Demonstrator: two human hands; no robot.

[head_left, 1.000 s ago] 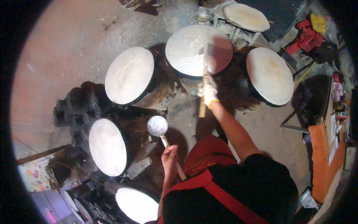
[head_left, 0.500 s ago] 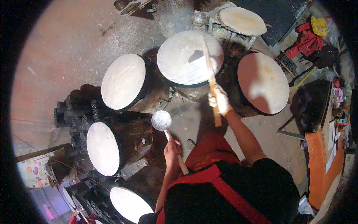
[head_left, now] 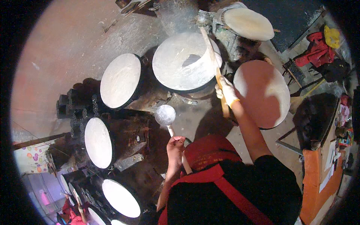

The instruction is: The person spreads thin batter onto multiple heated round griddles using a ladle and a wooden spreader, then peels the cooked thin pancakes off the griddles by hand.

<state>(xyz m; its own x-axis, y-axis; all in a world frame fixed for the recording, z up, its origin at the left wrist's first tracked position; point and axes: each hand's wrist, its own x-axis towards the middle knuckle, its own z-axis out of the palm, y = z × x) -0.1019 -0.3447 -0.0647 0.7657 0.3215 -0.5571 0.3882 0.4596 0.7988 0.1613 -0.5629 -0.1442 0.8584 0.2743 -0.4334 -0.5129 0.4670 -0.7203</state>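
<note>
Over the last 0.5 s, the right hand (head_left: 227, 92) and its long flat pale wooden stick (head_left: 216, 67) have shifted toward the right side of the large round white disc (head_left: 170, 71) at 12 o'clock. The stick now crosses that side, its tip reaching past the rim near 1 o'clock; whether it touches the surface, I cannot tell. The dark grey patch (head_left: 191, 60) stands farther from the stick than before, so I judge the work in hand has passed from the disc's middle to its margin. The shadow on the round pale disc (head_left: 282, 95) near 3 o'clock has spread.

The right fingers, in a white knit glove with a yellow cuff, are wrapped around the stick. The bare left fingers grip the handle of the round-bowled whitish ladle (head_left: 165, 114), which sits close to the centre of view; the left hand (head_left: 175, 148) is below it, toward 6 o'clock.

The 12 o'clock disc looks chalky and streaked, with a dark rim. 2 smoother oval-looking discs stand at 10 (head_left: 120, 80) and 8 o'clock (head_left: 98, 142). At 9 o'clock lie dark, perforated cylinders (head_left: 77, 110), stacked on their sides. The grey floor (head_left: 180, 17) looks rough and stained.
</note>
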